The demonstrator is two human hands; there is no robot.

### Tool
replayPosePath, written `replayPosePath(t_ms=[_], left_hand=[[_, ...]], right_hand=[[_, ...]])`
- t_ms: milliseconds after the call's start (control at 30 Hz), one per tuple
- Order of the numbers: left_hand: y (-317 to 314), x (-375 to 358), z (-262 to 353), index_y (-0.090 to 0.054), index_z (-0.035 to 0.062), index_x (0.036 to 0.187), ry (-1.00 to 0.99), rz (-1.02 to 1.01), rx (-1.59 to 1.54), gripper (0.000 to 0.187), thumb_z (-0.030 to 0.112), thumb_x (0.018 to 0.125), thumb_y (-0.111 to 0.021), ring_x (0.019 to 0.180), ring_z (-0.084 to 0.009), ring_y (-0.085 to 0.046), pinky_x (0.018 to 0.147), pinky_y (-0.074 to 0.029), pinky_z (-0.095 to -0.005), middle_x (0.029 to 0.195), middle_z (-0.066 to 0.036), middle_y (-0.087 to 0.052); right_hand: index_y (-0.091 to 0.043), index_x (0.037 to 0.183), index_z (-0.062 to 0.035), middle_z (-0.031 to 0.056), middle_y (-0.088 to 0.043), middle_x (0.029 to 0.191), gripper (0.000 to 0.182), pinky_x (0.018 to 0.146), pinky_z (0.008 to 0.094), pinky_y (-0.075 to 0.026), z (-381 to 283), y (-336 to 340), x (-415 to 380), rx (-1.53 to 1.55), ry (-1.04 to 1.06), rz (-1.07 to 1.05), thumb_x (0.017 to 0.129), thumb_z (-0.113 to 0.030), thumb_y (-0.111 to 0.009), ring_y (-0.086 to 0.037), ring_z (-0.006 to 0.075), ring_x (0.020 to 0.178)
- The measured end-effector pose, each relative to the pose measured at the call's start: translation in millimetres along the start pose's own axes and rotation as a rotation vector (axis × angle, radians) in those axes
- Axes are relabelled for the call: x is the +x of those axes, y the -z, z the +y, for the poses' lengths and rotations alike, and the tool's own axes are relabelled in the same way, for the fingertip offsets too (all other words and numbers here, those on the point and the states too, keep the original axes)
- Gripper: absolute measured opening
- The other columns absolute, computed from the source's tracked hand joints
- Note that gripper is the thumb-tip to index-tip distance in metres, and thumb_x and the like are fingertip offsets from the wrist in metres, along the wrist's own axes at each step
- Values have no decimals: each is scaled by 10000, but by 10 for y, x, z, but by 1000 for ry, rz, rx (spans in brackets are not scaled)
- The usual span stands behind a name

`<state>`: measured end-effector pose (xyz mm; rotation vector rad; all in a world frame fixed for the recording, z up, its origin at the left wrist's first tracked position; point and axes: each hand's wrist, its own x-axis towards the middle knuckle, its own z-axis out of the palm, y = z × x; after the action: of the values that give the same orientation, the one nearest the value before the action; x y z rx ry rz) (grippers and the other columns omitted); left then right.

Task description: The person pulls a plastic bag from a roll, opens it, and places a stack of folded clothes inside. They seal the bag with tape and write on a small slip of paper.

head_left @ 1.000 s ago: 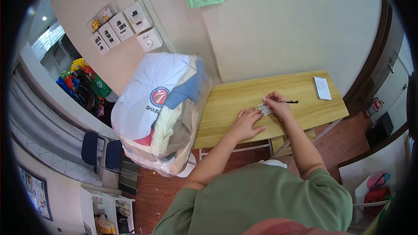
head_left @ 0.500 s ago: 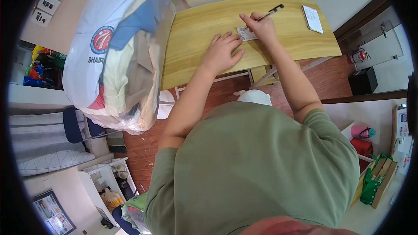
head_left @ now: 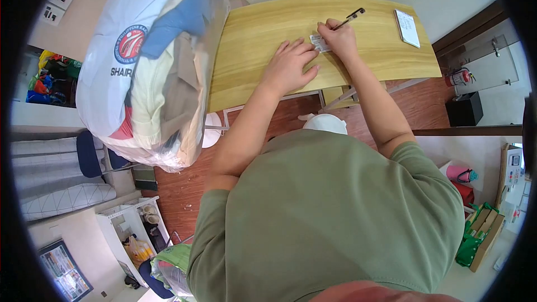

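Note:
My right hand (head_left: 339, 39) is closed around a black pen (head_left: 351, 18), its upper end pointing up and to the right. Under that hand lies a small white printed slip of paper (head_left: 319, 43) on the wooden table (head_left: 251, 39); the pen's tip is hidden behind my fingers. My left hand (head_left: 289, 67) rests on the tabletop with fingers spread, its fingertips at the slip's left edge. Toward the table's right end is a small notepad (head_left: 407, 28) with handwriting on it.
A big clear plastic bag of folded clothes (head_left: 168, 72) stands against the table's left end. White shelves (head_left: 131, 229) are at lower left. A black box (head_left: 464, 109) and a fire extinguisher (head_left: 460, 77) stand on the right. A white stool (head_left: 325, 123) is beneath me.
The view has shifted slightly. My right hand still grips the pen over the slip, with little movement. The left hand stays flat beside it.

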<state>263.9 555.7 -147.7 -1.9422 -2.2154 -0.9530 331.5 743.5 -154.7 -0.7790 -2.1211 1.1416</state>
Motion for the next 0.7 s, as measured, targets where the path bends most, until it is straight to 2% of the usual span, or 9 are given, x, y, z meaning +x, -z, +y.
replayPosePath(t_ms=[200,300,700], left_hand=[[-8,9,8,-676,78,1134,4,-4,6,363,325,872,-628,1274,-346,-489,1089,-331,-516,1247,-107,-604],[1,8,7,-677,78,1134,7,-12,5,365,327,871,-628,1278,-344,-486,1090,-330,-514,1250,-107,-603],[-5,-2,3,-675,81,1145,11,-15,13,370,330,875,-624,1288,-340,-479,1100,-323,-505,1257,-108,-601]], right_hand=[[-598,658,-17,158,-561,562,347,519,370,-464,-86,41,-13,-181,72,-8,807,-325,-653,-557,271,489],[-614,670,-23,170,-584,589,333,543,376,-485,-116,49,-33,-187,44,-21,800,-327,-649,-603,297,533],[-611,670,-14,176,-585,593,306,540,373,-482,-56,30,10,-183,-3,-5,787,-295,-642,-592,289,525]])
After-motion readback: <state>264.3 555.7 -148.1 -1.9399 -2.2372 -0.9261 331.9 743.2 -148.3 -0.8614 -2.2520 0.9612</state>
